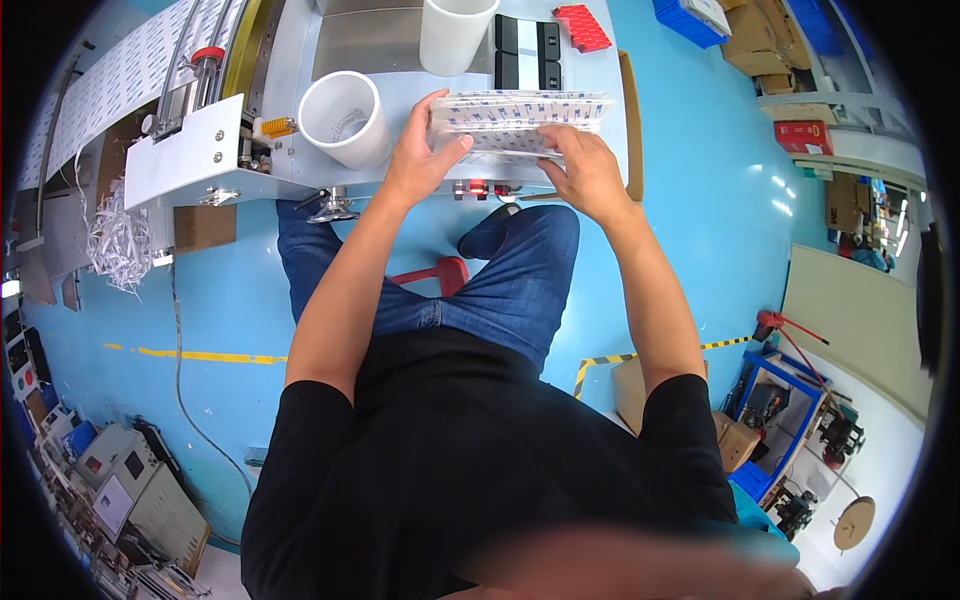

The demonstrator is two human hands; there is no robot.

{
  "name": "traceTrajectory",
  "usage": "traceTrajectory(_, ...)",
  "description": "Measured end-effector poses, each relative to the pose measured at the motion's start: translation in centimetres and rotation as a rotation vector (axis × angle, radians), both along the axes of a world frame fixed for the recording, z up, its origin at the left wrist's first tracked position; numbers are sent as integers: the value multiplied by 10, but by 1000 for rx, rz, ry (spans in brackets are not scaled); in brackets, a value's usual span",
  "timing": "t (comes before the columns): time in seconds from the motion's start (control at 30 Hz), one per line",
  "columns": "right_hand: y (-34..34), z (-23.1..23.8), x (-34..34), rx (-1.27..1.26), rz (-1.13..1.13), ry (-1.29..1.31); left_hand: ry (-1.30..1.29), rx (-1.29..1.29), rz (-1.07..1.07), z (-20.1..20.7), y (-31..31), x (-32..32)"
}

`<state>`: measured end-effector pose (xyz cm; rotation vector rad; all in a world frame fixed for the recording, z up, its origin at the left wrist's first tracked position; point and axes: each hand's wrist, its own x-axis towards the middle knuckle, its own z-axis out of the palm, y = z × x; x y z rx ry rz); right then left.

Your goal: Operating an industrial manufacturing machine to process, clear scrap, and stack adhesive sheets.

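Observation:
A stack of thin white sheets with small blue print (520, 108) is held upright on edge above the near part of the work table, its layers slightly fanned. My left hand (422, 160) grips the left end, with its thumb on the near face and its fingers behind. At the right part of the near side, my right hand (592, 178) has thumb and forefinger closed on the lower sheets. How many layers the right fingertips hold cannot be made out.
Two white cylindrical containers (372, 145) (452, 40) stand left of and behind the sheets. A black compartmented holder (527, 65) and red packet (583, 28) lie behind. At left is a machine with a white metal plate (185, 160) and orange spring (279, 128); shredded strips (120, 248) hang below.

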<state>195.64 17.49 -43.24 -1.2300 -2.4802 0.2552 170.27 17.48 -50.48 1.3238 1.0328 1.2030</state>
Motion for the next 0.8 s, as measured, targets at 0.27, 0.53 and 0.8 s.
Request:
traceTrajectory(0.27, -9, -23, -4, 294, 8, 143, -38, -24, -48, 2, 3, -2)
traceTrajectory(0.53, -19, -14, -15, 325, -45, 75, -84, -56, -75, 2, 3, -1)
traceTrajectory(0.8, -25, -16, -22, 275, -157, 22, -108, -43, -56, 5, 5, -1)
